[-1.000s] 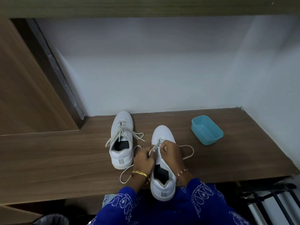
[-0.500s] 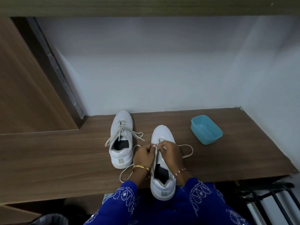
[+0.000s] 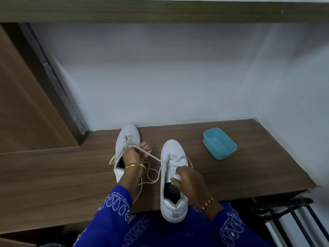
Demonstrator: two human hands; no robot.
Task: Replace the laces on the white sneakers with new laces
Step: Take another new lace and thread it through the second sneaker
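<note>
Nearest you, your right hand (image 3: 189,182) grips the tongue and collar of the nearer white sneaker (image 3: 173,179), fingers curled over its edge, pinning it to the wooden bench (image 3: 53,175). The shoe's heel hangs just past the bench edge toward you, and its long axis runs straight away from you, toe pointing at the wall.

Your left hand (image 3: 133,155) sits to the left of and beyond the right, clenched around the lace (image 3: 153,156). That lace runs taut from your left fist, rightward and slightly toward you, into the front eyelets of the nearer sneaker. So the pull goes sideways across the shoe's axis, with your right hand bracing against it. Slack lace loops on the bench between your two wrists.

Under and beyond your left hand lies the second white sneaker (image 3: 124,141), parallel to the first and with its lace in place, as far as you can see.

Farther off, to the right of and beyond your right hand, a light blue plastic tub (image 3: 229,150) stands open; nothing shows inside it.
</note>
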